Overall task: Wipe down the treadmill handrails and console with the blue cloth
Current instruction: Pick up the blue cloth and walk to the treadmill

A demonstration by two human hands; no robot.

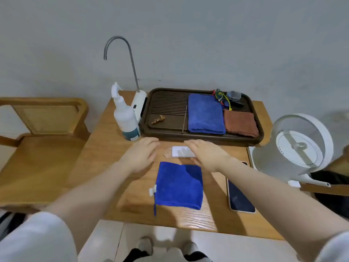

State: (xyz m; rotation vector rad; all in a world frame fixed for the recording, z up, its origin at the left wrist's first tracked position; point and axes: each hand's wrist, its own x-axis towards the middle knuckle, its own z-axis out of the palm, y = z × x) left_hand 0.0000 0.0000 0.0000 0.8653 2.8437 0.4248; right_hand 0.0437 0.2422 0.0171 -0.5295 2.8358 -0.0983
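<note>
A wooden bench stands against a grey wall, seen from above by a person standing at its near edge. To the left is a wooden chair with a woven back. At the right edge a white fan lies tilted, partly on the bench.

Along the back of the bench sits a dark tray with a slatted floor. In it lie a folded blue towel, a brown cloth just right of the towel, and a tangle of small coloured items in the far right corner. Left of the tray stand a white water dispenser with a tall curved spout and, beside it, a white spray bottle.

Two bare forearms reach forward over the bench. The left hand and right hand hover palms down, fingers loosely straight and apart, holding nothing. Between them lies a small white device, with the right hand partly over it.

The blue cloth lies folded flat on the bench, near the front, just behind the hands. Right of it lies a phone, screen dark.
</note>
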